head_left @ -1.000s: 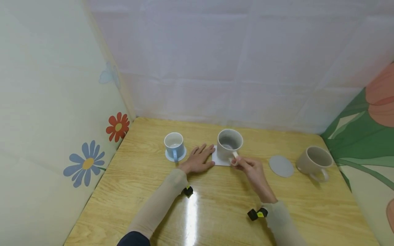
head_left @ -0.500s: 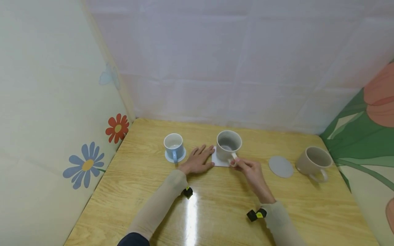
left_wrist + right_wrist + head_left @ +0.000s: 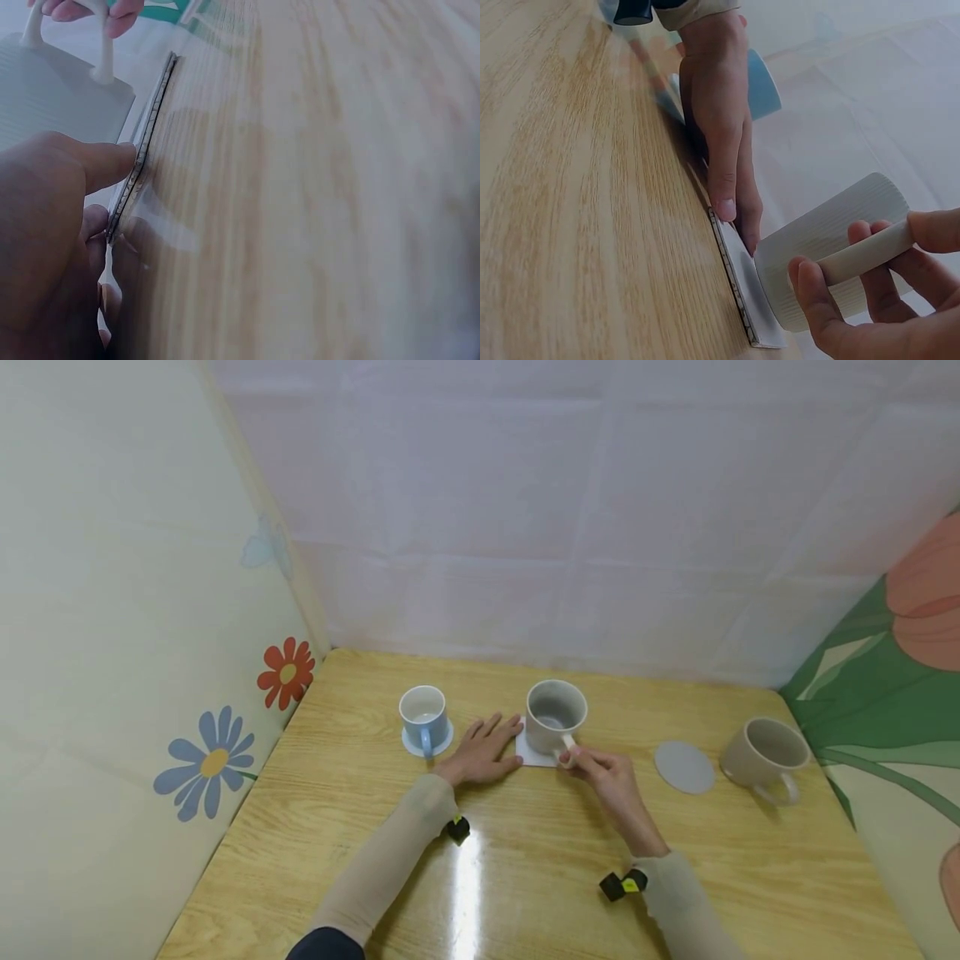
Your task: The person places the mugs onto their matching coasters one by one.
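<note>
A white ribbed mug point(image 3: 832, 240) stands upright over a square white coaster point(image 3: 527, 752), its base on or right at the coaster's top. My right hand point(image 3: 611, 781) grips the mug's handle point(image 3: 866, 255), thumb on top and fingers curled round it. With its fingers spread and straight, my left hand point(image 3: 483, 753) lies flat on the table, fingertips and thumb touching the coaster's left edge. In the left wrist view the left thumb point(image 3: 109, 163) meets the coaster's side.
Left of my left hand, a small light-blue mug point(image 3: 424, 727) stands on a round pale-blue coaster point(image 3: 411, 745). To the right lie a round grey coaster point(image 3: 685, 767) and a beige mug point(image 3: 757, 756) near the table's point(image 3: 540, 877) right edge. Cloth-covered walls point(image 3: 480, 527) close the back and sides.
The white mug has shifted slightly left and toward me over the square coaster, my right hand going with it. My left hand keeps its place against the coaster.
</note>
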Available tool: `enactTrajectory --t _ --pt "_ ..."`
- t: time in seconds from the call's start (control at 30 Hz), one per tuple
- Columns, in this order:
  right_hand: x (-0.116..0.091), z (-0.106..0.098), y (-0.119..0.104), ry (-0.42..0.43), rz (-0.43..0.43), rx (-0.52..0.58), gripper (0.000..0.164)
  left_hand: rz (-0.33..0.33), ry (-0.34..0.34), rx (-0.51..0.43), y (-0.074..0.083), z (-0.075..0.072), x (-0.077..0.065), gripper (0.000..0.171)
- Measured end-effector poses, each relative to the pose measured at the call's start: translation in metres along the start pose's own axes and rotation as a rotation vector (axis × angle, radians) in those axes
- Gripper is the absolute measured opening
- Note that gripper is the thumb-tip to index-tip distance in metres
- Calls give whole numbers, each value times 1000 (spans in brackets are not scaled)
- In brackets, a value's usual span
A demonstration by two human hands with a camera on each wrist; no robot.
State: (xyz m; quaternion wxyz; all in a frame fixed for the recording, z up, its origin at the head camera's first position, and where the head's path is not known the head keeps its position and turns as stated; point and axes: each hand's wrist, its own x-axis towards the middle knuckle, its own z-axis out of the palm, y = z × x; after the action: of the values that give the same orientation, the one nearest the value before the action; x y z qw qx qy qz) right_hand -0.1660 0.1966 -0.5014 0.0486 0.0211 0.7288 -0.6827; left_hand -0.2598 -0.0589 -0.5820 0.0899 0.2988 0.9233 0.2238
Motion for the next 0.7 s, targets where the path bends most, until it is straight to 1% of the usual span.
enactTrajectory --t 0.23,0.5,0.7 --pt "1 1 1 -1 14 11 34 -3 -3 -9 2 -2 -1 75" --pt "1 2 4 -7 21 21 35 -3 -5 -15 0 -1 0 75" --pt "1 2 6 -17 3 1 36 -3 -8 -16 -1 -1 0 76"
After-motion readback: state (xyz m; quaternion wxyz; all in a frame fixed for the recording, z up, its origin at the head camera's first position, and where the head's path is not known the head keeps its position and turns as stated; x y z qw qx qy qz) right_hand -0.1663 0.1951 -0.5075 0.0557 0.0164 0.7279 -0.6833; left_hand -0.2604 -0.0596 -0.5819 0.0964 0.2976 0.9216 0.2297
